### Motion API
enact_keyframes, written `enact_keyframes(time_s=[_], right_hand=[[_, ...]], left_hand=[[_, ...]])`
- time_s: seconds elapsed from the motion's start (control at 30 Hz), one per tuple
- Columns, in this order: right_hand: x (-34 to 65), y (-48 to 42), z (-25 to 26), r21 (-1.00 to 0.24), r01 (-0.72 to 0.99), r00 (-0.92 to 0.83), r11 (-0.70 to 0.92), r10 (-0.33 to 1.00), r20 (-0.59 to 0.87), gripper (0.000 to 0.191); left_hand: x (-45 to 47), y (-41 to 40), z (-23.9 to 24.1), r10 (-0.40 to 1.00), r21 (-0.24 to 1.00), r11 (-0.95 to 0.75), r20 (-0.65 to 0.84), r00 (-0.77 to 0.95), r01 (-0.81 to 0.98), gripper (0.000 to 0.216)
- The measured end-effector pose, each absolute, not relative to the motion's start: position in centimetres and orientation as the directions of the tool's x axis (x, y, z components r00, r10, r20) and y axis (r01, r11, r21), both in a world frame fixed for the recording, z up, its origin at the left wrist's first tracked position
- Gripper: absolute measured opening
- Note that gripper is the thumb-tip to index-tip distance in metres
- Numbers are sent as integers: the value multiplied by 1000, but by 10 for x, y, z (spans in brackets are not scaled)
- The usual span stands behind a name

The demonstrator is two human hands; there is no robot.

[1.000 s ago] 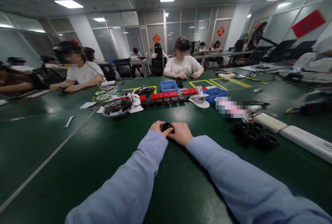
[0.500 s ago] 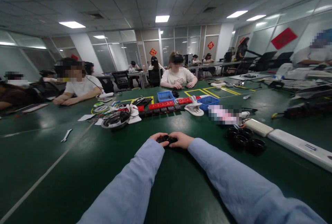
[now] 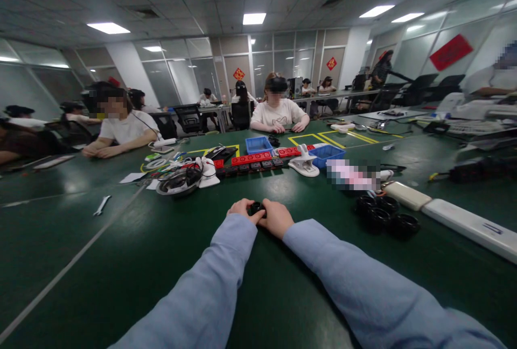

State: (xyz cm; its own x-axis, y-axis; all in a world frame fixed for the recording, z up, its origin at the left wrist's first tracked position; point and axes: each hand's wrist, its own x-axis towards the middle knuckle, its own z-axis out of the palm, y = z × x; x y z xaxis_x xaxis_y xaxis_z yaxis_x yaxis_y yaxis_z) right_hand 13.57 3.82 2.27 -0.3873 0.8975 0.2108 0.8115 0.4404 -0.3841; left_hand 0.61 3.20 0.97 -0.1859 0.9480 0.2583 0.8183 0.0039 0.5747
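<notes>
A small black round part (image 3: 256, 209) sits between my two hands on the green table (image 3: 121, 263). My left hand (image 3: 242, 209) pinches it from the left with curled fingers. My right hand (image 3: 277, 217) grips it from the right, fingers closed over it. Both my arms wear light blue sleeves and reach forward from the bottom of the view. Most of the part is hidden by my fingers.
Three black ring-shaped parts (image 3: 385, 214) lie to the right, beside white boxes (image 3: 468, 223). Farther off are a red and black strip (image 3: 252, 162), blue bins (image 3: 329, 154), a cable coil (image 3: 177, 179) and a wrench (image 3: 100, 205). People sit around the table.
My hands stay closed on the black part. The view has tilted up and shifted slightly, and my right hand has closed a little further over the part.
</notes>
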Motion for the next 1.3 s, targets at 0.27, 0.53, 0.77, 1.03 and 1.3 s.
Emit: enact_keyframes(time_s=[0.27, 0.53, 0.77, 1.03, 1.3], right_hand=[[147, 41, 24, -454, 674, -563, 583, 803, 196, 49], [168, 55, 19, -769, 379, -771, 515, 635, 46, 16], [164, 53, 16, -735, 474, -673, 485, 737, 52, 22], [143, 29, 24, -381, 798, -438, 467, 883, 167, 28], [152, 35, 23, -423, 693, -575, 584, 801, 165, 51]], left_hand=[[-3, 26, 6, 962, 709, -129, 259, -86, 694, 33], [-9, 15, 8, 985, 808, -171, 146, 89, 564, 38], [-4, 11, 10, 988, 780, -138, 149, 33, 610, 37], [4, 13, 9, 957, 625, -31, 244, -157, 780, 35], [-4, 19, -4, 941, 694, -171, 325, -93, 700, 32]])
